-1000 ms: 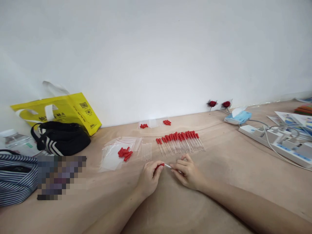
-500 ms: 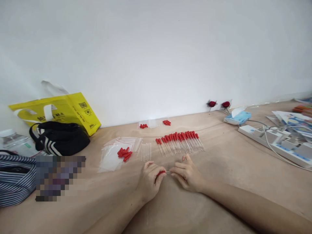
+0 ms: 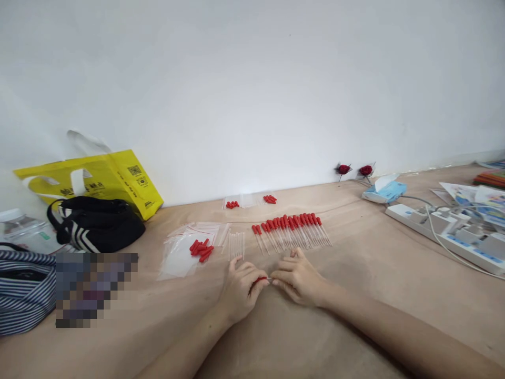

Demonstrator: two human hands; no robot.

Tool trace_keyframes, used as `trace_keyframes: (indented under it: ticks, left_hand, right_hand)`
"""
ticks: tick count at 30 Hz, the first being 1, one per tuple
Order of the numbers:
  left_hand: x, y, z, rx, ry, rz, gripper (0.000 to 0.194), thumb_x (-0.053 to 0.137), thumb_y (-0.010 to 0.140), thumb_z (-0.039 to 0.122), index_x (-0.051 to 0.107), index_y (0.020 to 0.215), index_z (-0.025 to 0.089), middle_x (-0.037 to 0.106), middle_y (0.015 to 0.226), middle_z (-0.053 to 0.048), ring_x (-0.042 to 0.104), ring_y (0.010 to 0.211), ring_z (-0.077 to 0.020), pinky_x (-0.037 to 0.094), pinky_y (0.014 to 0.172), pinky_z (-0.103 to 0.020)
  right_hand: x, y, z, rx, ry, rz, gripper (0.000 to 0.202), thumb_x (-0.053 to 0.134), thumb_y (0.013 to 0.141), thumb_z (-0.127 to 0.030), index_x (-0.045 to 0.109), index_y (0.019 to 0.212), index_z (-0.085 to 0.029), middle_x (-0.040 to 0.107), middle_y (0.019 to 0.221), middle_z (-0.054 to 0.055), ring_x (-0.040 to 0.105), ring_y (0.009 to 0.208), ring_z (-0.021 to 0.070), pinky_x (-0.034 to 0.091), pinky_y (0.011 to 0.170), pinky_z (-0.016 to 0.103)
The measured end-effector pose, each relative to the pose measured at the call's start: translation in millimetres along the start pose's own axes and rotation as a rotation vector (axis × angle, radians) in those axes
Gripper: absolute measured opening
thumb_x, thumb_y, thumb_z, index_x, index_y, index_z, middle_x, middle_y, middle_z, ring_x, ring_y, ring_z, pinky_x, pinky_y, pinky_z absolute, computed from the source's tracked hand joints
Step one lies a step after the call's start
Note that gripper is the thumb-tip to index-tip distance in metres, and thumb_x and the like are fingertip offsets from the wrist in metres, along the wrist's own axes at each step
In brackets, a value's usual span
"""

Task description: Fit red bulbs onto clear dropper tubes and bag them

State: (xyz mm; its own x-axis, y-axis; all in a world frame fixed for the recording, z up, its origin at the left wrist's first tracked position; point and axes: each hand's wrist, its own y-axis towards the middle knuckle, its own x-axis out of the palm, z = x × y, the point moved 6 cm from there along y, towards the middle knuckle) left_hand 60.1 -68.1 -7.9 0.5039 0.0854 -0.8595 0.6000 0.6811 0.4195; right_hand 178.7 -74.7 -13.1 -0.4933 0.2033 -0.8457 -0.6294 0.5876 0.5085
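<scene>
Near the front centre, my left hand [image 3: 242, 288] pinches a red rubber bulb [image 3: 258, 280], mostly covered by the fingers. My right hand [image 3: 298, 279] is closed on a thin clear glass tube [image 3: 270, 279], whose visible part meets the bulb's end. Beyond the hands lies a row of clear tubes with red bulbs [image 3: 292, 223] on their far ends. Several bare clear tubes [image 3: 236, 243] lie left of that row. Loose red bulbs [image 3: 202, 249] rest on flat clear plastic bags [image 3: 177, 258].
At the left are a yellow bag [image 3: 130, 184], a black pouch [image 3: 110, 223] and a striped bag [image 3: 29, 295]. A power strip [image 3: 445, 237], tissue pack [image 3: 384, 192] and papers stand right. Small bags with red bulbs [image 3: 270, 199] lie by the wall.
My right hand has shifted slightly left, closer to my left hand, and less of the tube shows between them. My left hand has barely moved.
</scene>
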Motion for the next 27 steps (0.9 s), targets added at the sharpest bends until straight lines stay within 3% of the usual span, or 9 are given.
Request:
trace_keyframes:
  ticks: [5, 7, 11, 14, 20, 27]
  left_hand:
    - [-7.8, -1, -6, 0.044, 0.063, -0.017, 0.014, 0.048, 0.083, 0.027, 0.062, 0.078, 0.026, 0.066, 0.076, 0.001, 0.057, 0.078, -0.0176, 0.022, 0.093, -0.046]
    - [-15.9, -3, -11, 0.017, 0.095, 0.057, 0.012, 0.052, 0.08, 0.03, 0.061, 0.087, 0.028, 0.064, 0.089, -0.001, 0.055, 0.089, -0.0204, 0.024, 0.093, -0.045]
    - [-37.1, -10, -38, -0.207, 0.149, 0.375, 0.041, 0.053, 0.078, 0.034, 0.045, 0.116, 0.021, 0.053, 0.111, -0.01, 0.048, 0.102, -0.0264, 0.034, 0.087, -0.043]
    - [-39.5, -15, -55, -0.321, 0.162, 0.472, 0.038, 0.052, 0.077, 0.031, 0.045, 0.113, 0.019, 0.055, 0.105, -0.01, 0.05, 0.097, -0.0268, 0.037, 0.084, -0.042]
    - [-33.5, -17, -61, -0.427, 0.269, 0.405, 0.025, 0.057, 0.073, 0.028, 0.055, 0.097, 0.022, 0.057, 0.098, -0.007, 0.049, 0.097, -0.0279, 0.036, 0.082, -0.044]
    - [-47.6, -15, -73, -0.624, 0.489, 0.243, 0.022, 0.058, 0.07, 0.032, 0.062, 0.09, 0.023, 0.056, 0.095, -0.009, 0.047, 0.092, -0.0301, 0.035, 0.071, -0.042]
  right_hand:
    - [-8, 0, -4, -0.01, -0.012, -0.094, 0.016, 0.048, 0.079, -0.025, 0.063, 0.084, -0.023, 0.06, 0.068, 0.001, 0.048, 0.069, 0.0141, 0.021, 0.065, 0.03]
    - [-7, 1, -2, 0.046, 0.043, -0.107, 0.017, 0.049, 0.078, -0.022, 0.061, 0.09, -0.023, 0.061, 0.069, 0.001, 0.05, 0.07, 0.0141, 0.022, 0.065, 0.029]
    - [1, 10, 28, 0.428, 0.164, 0.029, 0.025, 0.048, 0.077, -0.019, 0.052, 0.102, -0.02, 0.063, 0.07, -0.001, 0.054, 0.068, 0.014, 0.025, 0.067, 0.027]
    - [12, 25, 52, 0.656, 0.131, 0.099, 0.015, 0.048, 0.076, -0.02, 0.05, 0.091, -0.018, 0.063, 0.069, -0.001, 0.055, 0.066, 0.0143, 0.026, 0.067, 0.027]
    - [28, 52, 74, 0.857, -0.006, 0.1, 0.009, 0.048, 0.076, -0.023, 0.051, 0.083, -0.019, 0.064, 0.07, 0.0, 0.057, 0.072, 0.0165, 0.023, 0.071, 0.03]
    - [37, 62, 78, 0.885, -0.094, 0.035, 0.015, 0.046, 0.078, -0.029, 0.057, 0.08, -0.018, 0.065, 0.073, 0.005, 0.058, 0.075, 0.0189, 0.021, 0.075, 0.034]
